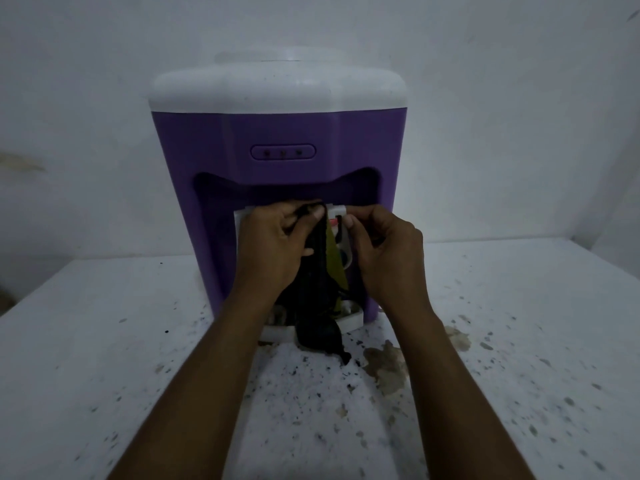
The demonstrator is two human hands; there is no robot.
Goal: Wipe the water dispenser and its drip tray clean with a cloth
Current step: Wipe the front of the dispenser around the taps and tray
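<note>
Both the left grip (270,247) and right grip (384,251) pinch the cloth (317,330) (hanging below them).

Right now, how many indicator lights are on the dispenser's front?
3, in a row inside the oval panel: left light, middle light, right light. None appear hidden.

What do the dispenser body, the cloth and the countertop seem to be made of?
Dispenser body: likely moulded plastic, smooth purple with soft sheen. Cloth: soft fabric, dark, hanging limp in folds. Countertop: probably terrazzo or painted stone, white with dark specks, matte.
</note>
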